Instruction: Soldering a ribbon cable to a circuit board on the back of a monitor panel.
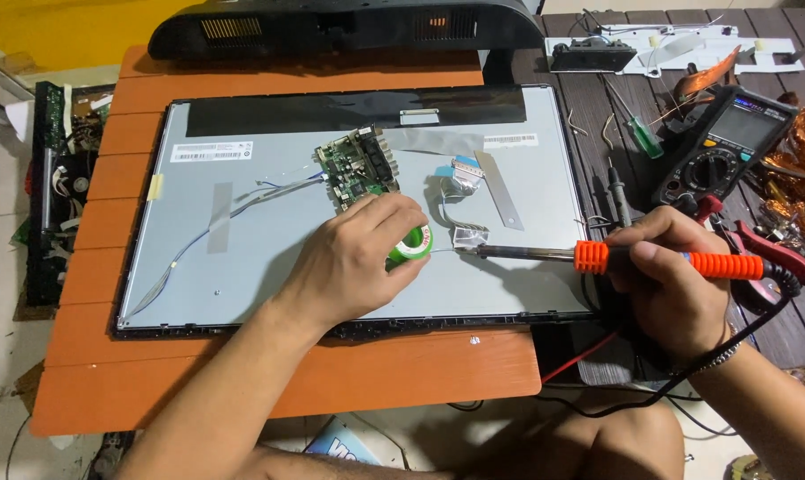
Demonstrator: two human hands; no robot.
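There are two hands, one soldering iron, one green spool and one small green circuit board. The left hand point(354, 258) is curled around the green spool of solder point(409, 246) and holds it down on the grey back of the flat screen panel point(269, 267). The right hand point(665, 276) grips the orange handle of the soldering iron point(633, 259) with its fingers closed tight. The iron lies almost flat, with its long side going left to right. Its metal tip points left and sits just beside the spool, near a shiny silver piece of tape point(471, 236). The circuit board point(360, 165) sits on the panel above the left hand. One black meter with a dial point(727, 147) rests on the dark table to the right.
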